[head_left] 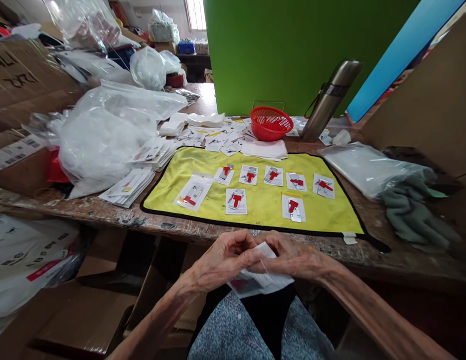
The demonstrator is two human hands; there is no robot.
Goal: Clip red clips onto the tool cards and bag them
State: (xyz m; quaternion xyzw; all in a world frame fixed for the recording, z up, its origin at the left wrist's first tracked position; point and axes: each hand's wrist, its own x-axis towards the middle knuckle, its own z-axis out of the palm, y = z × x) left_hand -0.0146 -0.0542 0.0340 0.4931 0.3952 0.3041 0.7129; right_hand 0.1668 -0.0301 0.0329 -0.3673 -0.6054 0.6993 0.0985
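Both hands meet over my lap, below the table edge. My left hand and my right hand pinch a small clear plastic packet with a white card and a red part inside; fingers of both are closed on it. On the table ahead lies a yellow cloth mat with black trim. Several carded packets with red pieces lie on it in two rows, such as one in the near row and one at the left.
A red mesh basket and a steel flask stand behind the mat, before a green board. Clear plastic bags and card stacks lie left. Grey gloves lie right. Cardboard boxes stand below left.
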